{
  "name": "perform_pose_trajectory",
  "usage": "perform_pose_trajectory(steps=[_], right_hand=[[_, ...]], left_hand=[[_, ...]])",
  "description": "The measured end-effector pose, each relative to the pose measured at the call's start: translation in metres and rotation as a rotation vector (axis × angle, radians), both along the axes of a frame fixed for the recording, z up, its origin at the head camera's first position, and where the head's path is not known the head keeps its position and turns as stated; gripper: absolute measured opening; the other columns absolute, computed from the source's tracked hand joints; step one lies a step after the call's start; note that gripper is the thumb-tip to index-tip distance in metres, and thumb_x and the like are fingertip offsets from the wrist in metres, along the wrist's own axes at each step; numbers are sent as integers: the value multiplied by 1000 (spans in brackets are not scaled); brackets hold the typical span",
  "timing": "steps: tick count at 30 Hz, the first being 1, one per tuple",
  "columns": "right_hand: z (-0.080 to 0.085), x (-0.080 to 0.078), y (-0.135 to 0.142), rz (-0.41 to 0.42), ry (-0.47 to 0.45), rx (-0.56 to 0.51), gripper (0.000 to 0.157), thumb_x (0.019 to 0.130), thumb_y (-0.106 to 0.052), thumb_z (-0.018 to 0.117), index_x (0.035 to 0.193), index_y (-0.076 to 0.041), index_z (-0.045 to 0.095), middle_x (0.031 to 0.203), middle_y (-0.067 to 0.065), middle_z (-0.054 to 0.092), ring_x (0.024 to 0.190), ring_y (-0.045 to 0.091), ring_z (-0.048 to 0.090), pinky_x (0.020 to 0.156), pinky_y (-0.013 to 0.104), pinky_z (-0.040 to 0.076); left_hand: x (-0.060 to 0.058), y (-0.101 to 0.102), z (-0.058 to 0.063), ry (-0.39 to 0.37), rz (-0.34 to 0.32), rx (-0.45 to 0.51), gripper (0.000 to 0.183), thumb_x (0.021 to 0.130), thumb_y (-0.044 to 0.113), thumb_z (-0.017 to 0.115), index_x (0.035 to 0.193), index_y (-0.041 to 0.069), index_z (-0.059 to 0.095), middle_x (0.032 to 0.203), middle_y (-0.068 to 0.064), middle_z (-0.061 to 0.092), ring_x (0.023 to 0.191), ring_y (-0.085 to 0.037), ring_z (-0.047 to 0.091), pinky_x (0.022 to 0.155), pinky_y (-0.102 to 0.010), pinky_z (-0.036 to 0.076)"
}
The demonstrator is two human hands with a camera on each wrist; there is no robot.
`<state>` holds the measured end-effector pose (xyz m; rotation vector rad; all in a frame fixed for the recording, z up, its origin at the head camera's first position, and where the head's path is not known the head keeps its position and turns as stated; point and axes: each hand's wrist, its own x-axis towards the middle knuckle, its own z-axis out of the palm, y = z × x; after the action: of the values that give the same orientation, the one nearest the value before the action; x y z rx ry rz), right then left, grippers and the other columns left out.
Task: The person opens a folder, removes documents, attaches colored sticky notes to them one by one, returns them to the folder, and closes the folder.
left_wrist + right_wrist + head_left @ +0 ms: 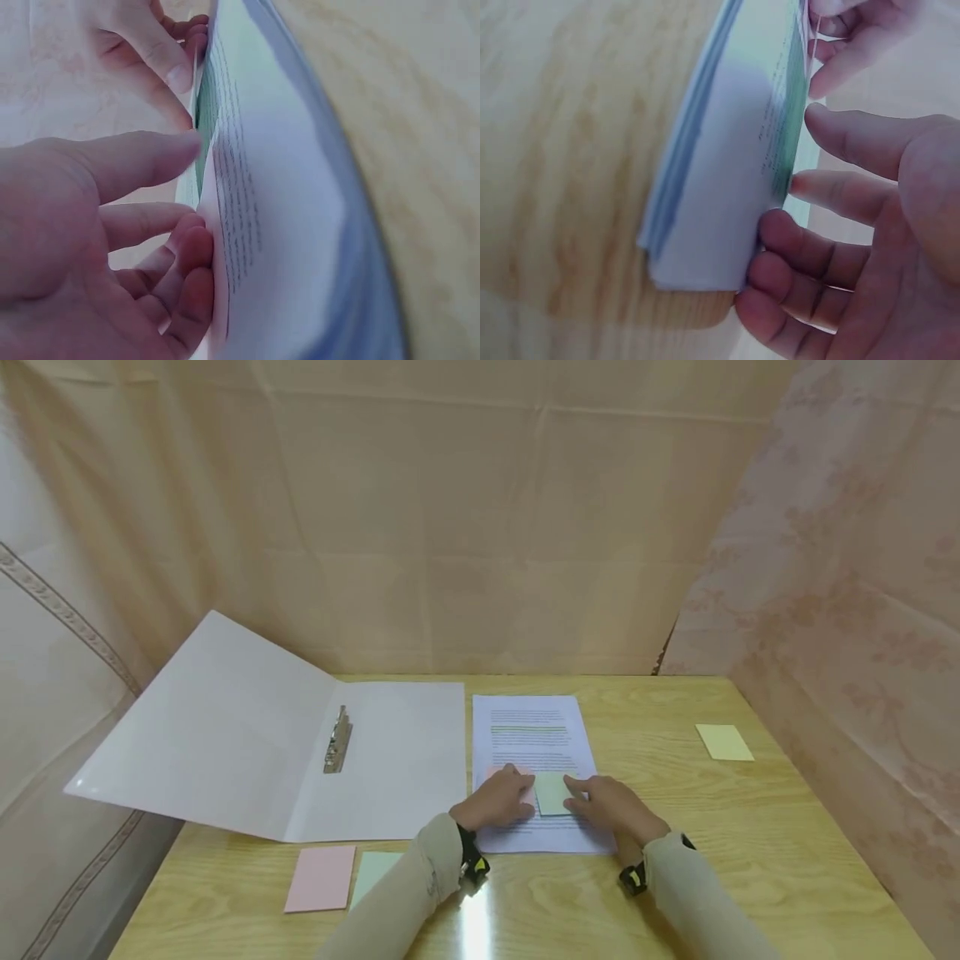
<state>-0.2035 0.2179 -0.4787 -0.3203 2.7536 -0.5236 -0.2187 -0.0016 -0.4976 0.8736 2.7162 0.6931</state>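
A stack of printed paper (536,839) with a green-highlighted line lies on the table. On its lower part sits a light green sticky note (551,795), and to its left a pink sticky note (527,795) is partly hidden beneath my left hand (497,800). Thumb and forefinger of that hand are spread apart near the green note's left edge, the other fingers resting on the page. My right hand (611,806) touches the green note's right side, thumb and forefinger apart; in the right wrist view its other fingertips (769,275) press the paper's surface.
Left of the paper lies an open white folder (405,760) with a metal clip (338,740), its cover (202,735) tilted up. A pink pad (320,879) and a green pad (372,870), partly behind the left sleeve, lie in front. A yellow pad (724,742) lies far right.
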Motion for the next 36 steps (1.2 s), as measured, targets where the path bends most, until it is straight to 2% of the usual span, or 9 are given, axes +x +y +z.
perform_pose_trajectory(steps=[2,5,8,14,17,21,25,31,36], right_hand=[[0,0,1,-5,7,-12,49,93,-30,64,139,-12,54,87,13,66,72,17,50,67,32,39],[1,0,3,-35,11,-43,48,93,-27,65,137,-10,56,73,4,54,67,15,46,62,30,36],[2,1,7,-68,27,-68,45,92,-27,65,133,-8,59,75,1,55,68,14,47,61,29,36],[3,0,9,-85,23,-90,46,89,-22,69,131,-5,61,79,3,58,71,16,49,62,29,38],[3,0,9,-80,18,-73,49,86,-19,72,132,-5,59,82,4,58,73,17,50,64,29,39],[2,2,7,-81,13,-63,53,84,-18,74,133,-5,58,84,4,56,74,17,49,65,29,39],[2,4,5,-79,12,-69,53,85,-18,74,133,-5,58,85,5,55,75,17,48,65,30,38],[1,7,4,-100,-2,-91,48,89,-22,69,133,-6,59,87,4,56,77,17,48,66,30,37],[0,7,5,-88,12,-123,40,91,-22,67,128,-7,63,84,3,56,75,16,47,65,29,37]], left_hand=[[1,-2,1,-15,25,63,18,88,20,65,91,3,60,89,-6,53,79,-13,46,69,-22,36],[5,-5,4,-44,82,116,21,89,19,65,98,1,68,91,-4,56,78,-11,44,70,-22,37],[9,-6,4,-10,93,97,35,87,20,68,118,4,68,99,-5,63,82,-11,50,75,-22,43],[23,-6,3,83,16,-23,37,85,26,71,117,10,70,111,-3,65,97,-15,54,85,-26,46],[31,-5,5,110,-2,-75,42,82,35,74,118,13,70,113,-3,61,98,-15,50,80,-27,44],[38,-4,5,153,-4,-146,59,75,50,79,120,15,66,110,-2,56,92,-13,44,71,-24,39],[43,-3,6,191,-4,-193,68,69,57,79,121,15,63,106,-1,55,89,-13,42,68,-22,35],[45,-4,9,183,-22,-197,57,74,53,78,114,14,66,104,0,59,86,-12,45,68,-23,39],[47,-1,12,225,-133,-184,34,84,32,71,113,15,69,102,2,65,87,-10,56,75,-21,46]])
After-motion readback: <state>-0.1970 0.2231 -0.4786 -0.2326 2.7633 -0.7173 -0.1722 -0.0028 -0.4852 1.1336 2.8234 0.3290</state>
